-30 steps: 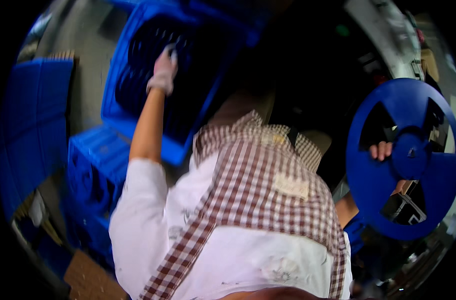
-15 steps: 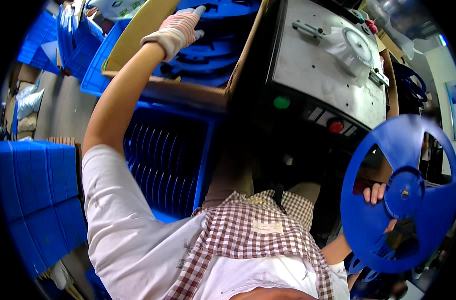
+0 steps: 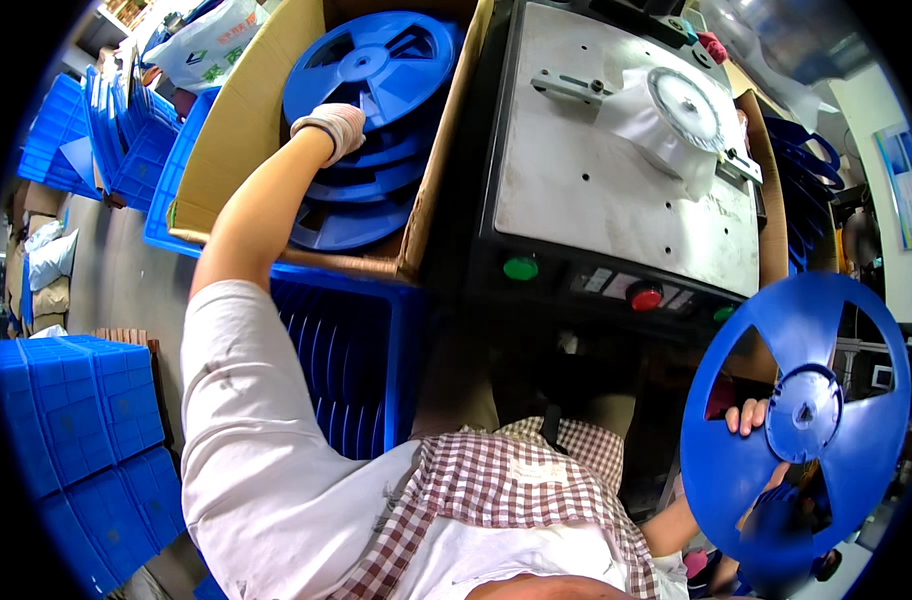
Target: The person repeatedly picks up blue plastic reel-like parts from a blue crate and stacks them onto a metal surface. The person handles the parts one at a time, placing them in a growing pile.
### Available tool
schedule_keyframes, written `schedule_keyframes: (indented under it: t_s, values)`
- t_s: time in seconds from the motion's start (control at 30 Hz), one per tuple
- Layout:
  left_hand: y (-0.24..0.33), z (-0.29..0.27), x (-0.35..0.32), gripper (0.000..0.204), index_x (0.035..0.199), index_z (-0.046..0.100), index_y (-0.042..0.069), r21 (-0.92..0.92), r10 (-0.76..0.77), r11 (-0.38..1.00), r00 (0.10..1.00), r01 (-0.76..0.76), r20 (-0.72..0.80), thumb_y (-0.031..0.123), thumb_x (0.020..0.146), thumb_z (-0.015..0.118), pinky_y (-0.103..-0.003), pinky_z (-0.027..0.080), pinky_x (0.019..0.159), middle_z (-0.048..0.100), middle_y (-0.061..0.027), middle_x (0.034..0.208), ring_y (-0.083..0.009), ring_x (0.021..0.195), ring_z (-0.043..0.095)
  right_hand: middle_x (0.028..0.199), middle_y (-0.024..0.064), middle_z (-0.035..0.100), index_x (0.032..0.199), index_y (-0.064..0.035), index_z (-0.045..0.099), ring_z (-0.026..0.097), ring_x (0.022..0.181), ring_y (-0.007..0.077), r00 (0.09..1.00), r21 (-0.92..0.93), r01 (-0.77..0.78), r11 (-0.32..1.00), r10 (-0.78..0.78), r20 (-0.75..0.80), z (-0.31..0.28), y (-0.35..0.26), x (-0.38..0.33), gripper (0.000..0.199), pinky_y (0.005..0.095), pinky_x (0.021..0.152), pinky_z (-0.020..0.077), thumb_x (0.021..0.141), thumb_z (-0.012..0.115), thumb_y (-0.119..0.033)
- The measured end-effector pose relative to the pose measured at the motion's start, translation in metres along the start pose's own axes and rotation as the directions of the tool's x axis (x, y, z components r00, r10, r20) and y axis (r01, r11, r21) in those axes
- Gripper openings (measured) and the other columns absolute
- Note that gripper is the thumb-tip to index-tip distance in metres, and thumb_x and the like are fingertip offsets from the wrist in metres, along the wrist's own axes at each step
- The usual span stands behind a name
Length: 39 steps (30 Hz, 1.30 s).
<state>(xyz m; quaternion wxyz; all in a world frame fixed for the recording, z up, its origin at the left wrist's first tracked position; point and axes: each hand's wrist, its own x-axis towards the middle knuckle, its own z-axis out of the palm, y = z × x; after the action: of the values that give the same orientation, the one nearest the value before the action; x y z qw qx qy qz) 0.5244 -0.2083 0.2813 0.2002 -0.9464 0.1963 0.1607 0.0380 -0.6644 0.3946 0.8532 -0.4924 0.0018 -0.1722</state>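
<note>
My left hand (image 3: 333,130), in a striped knit glove, reaches into a cardboard box (image 3: 413,255) at the upper left. Its fingers are closed on the near edge of the top blue plastic reel (image 3: 366,62), by one of the cutouts. That reel lies tilted over several more blue reels (image 3: 351,222) in the box. At the right, my bare right hand (image 3: 751,416) holds up another large blue reel (image 3: 851,440), which has a round hub and three wide cutouts. Its fingers come through one cutout beside the hub; the rest of the hand is partly hidden behind the reel.
A machine with a grey metal top (image 3: 546,150) stands ahead, carrying a clear round fixture (image 3: 686,108), a green button (image 3: 521,268) and a red one (image 3: 645,295). Below the box, a blue crate (image 3: 401,350) holds upright discs. Blue crates (image 3: 96,400) are stacked at the left.
My left hand has drawn back toward me from the far part of the box and now grips the top reel's near edge. My right hand keeps hold of its reel. The view has shifted.
</note>
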Motion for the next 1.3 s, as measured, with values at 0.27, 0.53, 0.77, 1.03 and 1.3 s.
schedule_keyframes:
  t_s: [0.27,0.53,0.77,1.03,1.3]
  values:
    - [0.001,-0.023,-0.086,0.034,0.102,0.065,0.004,-0.291,-0.173,0.954,0.928,0.075,-0.330,0.034,0.092,0.053,-0.044,0.051,0.082,0.067,-0.0218,0.097,-0.0389,0.094,0.064,0.101,0.0146,0.048,0.116,0.0068,0.041,0.050,0.094,0.0205,0.967,0.157,0.080,0.984,-0.115,0.228,0.011,-0.003,-0.018,0.063,0.0337,0.083,0.0408,0.089,0.060,-0.046]
    - [0.090,-0.096,-0.254,0.020,0.109,0.061,0.006,-0.491,-0.345,0.819,0.429,-0.298,-0.835,0.017,0.092,0.059,-0.035,0.053,0.071,0.067,-0.0155,0.089,-0.0291,0.085,0.067,0.107,0.0157,0.046,0.132,0.0048,0.035,0.046,0.094,0.0237,0.984,0.396,-0.069,0.915,-0.003,0.179,0.033,0.041,-0.039,0.085,0.0388,0.082,0.0377,0.078,0.064,-0.054]
    - [0.287,-0.110,-0.407,0.048,0.097,0.063,-0.001,-0.302,0.242,0.530,0.482,-0.793,-0.842,0.038,0.074,0.078,-0.038,0.055,0.065,0.065,-0.0170,0.078,-0.0326,0.070,0.067,0.138,0.0277,0.043,0.138,0.0063,0.039,0.046,0.126,0.0378,0.936,0.584,-0.335,0.740,0.187,0.300,0.095,0.090,-0.036,0.074,0.0440,0.103,0.0406,0.092,0.037,-0.051]
    - [0.298,-0.098,-0.383,0.067,0.122,0.059,0.003,-0.103,0.336,0.360,0.232,-0.927,-0.913,0.047,0.073,0.074,-0.043,0.047,0.094,0.058,-0.0233,0.116,-0.0390,0.107,0.058,0.130,0.0225,0.049,0.141,0.0009,0.038,0.050,0.118,0.0322,0.947,0.545,-0.310,0.779,0.202,0.250,0.092,0.098,-0.033,0.069,0.0401,0.099,0.0424,0.092,0.041,-0.049]
    - [0.274,-0.087,-0.305,0.081,0.145,0.035,0.007,-0.275,0.335,0.538,0.502,-0.797,-0.797,0.032,0.079,0.074,-0.047,0.037,0.109,0.044,-0.0221,0.141,-0.0389,0.131,0.043,0.121,0.0172,0.054,0.143,-0.0045,0.038,0.054,0.111,0.0266,0.935,0.375,-0.309,0.874,0.208,0.287,0.082,0.092,-0.024,0.066,0.0362,0.096,0.0442,0.093,0.045,-0.047]
